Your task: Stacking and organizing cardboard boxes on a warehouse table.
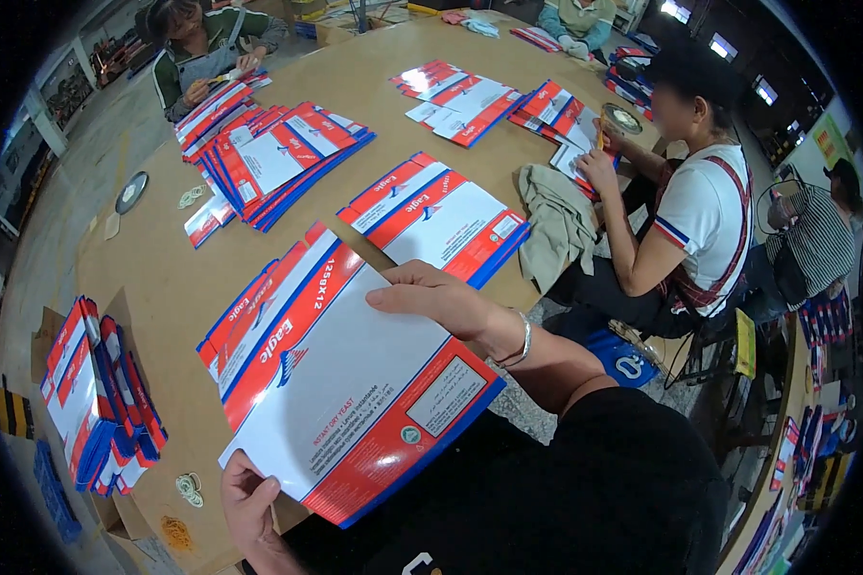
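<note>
Left hand (pixel 249 503) pinches the near corner of the flat red, white and blue carton sheet (pixel 350 383), held just above the desk (pixel 163 278). Right hand (pixel 431 295) clamps the far edge. Best keep both grips firm, edges squared with the stack beneath.

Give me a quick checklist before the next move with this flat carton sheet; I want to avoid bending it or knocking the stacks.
1. Left hand grips the near corner of the flat carton sheet: ok.
2. Right hand holds the sheet's far edge: ok.
3. Sheet flat, no visible crease: ok.
4. Whether one sheet or several are held: cannot tell.
5. Standing stack of sheets at the left, apart from the held sheet: ok.
6. Flat stack beyond the right hand, close to the fingers: not ok; little room.
</note>
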Action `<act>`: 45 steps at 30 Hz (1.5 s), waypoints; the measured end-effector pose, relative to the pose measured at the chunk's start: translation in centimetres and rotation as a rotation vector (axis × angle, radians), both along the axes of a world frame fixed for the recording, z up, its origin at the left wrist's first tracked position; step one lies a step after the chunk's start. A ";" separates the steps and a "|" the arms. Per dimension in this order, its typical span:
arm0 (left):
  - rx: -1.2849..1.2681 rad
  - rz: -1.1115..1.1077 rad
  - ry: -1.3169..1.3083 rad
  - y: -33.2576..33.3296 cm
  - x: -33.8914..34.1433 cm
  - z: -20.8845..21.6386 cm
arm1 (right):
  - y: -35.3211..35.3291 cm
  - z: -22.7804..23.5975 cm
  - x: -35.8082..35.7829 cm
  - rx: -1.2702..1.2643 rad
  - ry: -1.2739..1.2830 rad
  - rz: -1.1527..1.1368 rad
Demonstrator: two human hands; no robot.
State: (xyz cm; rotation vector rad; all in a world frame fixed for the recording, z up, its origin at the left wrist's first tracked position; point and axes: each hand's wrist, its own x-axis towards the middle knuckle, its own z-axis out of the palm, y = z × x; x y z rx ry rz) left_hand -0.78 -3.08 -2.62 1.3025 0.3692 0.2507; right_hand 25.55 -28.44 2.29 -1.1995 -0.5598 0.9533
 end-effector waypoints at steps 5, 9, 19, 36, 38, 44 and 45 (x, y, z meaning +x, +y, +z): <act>0.044 0.035 -0.042 -0.9 -0.3 0.4 | -0.1 0.3 -0.1 0.021 0.023 -0.038; 0.024 0.076 -0.047 -1.1 -0.4 0.0 | 0.2 -0.1 -0.4 0.072 0.125 -0.098; -0.069 0.055 -0.053 -1.4 0.8 2.0 | 1.0 1.0 0.3 -0.018 0.074 -0.197; 0.301 0.051 -0.003 -0.7 0.6 2.0 | 0.4 0.2 2.0 -0.082 0.168 -0.115; 0.436 0.047 0.036 -0.9 0.8 2.9 | 0.5 -0.8 2.5 -0.060 0.156 -0.122; 0.589 -0.198 0.223 -1.0 1.7 4.2 | 1.3 1.9 0.9 -0.072 0.146 -0.332; 0.554 -0.191 0.244 -0.9 1.7 3.8 | 1.3 2.1 0.8 -0.058 0.101 -0.341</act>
